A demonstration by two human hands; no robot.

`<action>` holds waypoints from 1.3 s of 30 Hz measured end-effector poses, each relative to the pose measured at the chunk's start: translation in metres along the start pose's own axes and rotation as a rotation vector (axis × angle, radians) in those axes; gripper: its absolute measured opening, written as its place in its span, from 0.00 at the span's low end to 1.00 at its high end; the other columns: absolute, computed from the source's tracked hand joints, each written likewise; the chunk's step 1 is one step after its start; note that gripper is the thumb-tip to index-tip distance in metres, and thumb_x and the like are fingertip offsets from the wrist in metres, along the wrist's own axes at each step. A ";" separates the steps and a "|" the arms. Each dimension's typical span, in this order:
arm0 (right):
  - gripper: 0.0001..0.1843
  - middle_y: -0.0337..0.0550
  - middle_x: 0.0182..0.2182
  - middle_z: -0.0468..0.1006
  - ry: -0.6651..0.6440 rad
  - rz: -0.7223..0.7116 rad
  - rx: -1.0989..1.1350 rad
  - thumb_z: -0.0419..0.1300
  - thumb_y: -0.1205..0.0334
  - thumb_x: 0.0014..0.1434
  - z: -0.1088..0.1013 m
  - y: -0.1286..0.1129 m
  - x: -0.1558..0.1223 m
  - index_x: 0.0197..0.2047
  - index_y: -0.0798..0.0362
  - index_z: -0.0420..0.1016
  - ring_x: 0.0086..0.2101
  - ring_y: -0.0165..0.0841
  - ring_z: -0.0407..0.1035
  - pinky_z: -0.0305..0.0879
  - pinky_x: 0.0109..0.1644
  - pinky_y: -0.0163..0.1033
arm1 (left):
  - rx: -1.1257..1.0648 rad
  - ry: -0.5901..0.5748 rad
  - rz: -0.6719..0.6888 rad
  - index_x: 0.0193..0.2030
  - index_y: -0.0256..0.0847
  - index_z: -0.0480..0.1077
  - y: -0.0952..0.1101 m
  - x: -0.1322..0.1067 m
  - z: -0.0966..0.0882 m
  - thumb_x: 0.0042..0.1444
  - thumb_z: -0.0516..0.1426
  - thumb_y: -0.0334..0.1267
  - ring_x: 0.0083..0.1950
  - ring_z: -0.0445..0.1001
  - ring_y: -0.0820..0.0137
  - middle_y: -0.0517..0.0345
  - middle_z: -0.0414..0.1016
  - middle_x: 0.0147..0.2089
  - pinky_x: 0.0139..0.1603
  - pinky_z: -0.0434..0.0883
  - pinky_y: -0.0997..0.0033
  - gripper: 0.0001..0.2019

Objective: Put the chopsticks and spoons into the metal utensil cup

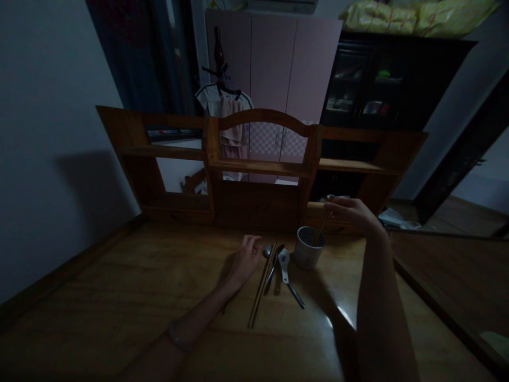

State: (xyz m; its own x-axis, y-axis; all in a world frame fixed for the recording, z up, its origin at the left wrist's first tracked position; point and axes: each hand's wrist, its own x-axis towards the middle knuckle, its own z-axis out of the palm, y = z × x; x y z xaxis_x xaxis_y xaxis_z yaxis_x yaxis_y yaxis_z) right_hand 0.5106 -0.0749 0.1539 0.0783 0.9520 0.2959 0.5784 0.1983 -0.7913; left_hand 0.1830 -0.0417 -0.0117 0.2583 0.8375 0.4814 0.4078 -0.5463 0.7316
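Note:
My right hand (348,209) is closed on light wooden chopsticks (320,227), whose lower ends are inside a pale grey cup (308,254). My left hand (246,257) rests on the table left of the utensils, fingers loosely bent and apart, with nothing visible in them. Just right of it lie a pair of long chopsticks (262,289), a round metal spoon head (268,251) and a dark-tipped metal utensil (271,276). Beside these is a white soup spoon (283,265). A metal handle (296,295) sticks out below the soup spoon.
The wooden table (119,297) carries a wooden shelf unit (258,170) along its back edge. Behind stand a pink wardrobe (274,69), a coat rack with clothes (226,106) and a dark cabinet (382,79). A white wall (51,132) borders the left side. The light is dim.

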 end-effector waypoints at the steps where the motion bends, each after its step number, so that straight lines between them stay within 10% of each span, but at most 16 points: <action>1: 0.23 0.42 0.28 0.78 0.002 0.006 0.005 0.64 0.39 0.48 0.000 -0.001 0.000 0.30 0.53 0.78 0.31 0.34 0.71 0.65 0.38 0.36 | 0.001 0.001 0.003 0.51 0.45 0.67 -0.001 0.000 0.000 0.63 0.49 0.35 0.45 0.73 0.70 0.54 0.65 0.51 0.48 0.71 0.68 0.12; 34: 0.27 0.44 0.29 0.80 -0.001 0.046 -0.091 0.63 0.36 0.48 0.002 0.013 0.005 0.35 0.54 0.81 0.33 0.38 0.73 0.66 0.36 0.37 | 0.108 -0.085 0.012 0.47 0.43 0.71 -0.011 0.001 0.006 0.57 0.56 0.42 0.37 0.72 0.67 0.58 0.73 0.35 0.38 0.68 0.70 0.13; 39: 0.30 0.48 0.28 0.80 0.347 0.058 -0.196 0.58 0.34 0.51 -0.008 -0.004 -0.002 0.37 0.54 0.81 0.31 0.40 0.74 0.65 0.31 0.37 | 0.086 -0.164 -0.003 0.51 0.44 0.69 -0.001 -0.002 0.003 0.56 0.57 0.44 0.33 0.72 0.68 0.60 0.74 0.32 0.36 0.68 0.70 0.17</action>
State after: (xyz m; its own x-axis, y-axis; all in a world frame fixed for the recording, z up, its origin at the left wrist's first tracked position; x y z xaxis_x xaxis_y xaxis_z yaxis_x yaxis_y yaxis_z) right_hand 0.5146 -0.0793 0.1603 0.3653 0.8184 0.4437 0.7064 0.0667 -0.7047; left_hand 0.1841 -0.0430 -0.0148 0.3931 0.8331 0.3891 0.4808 -0.5469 0.6853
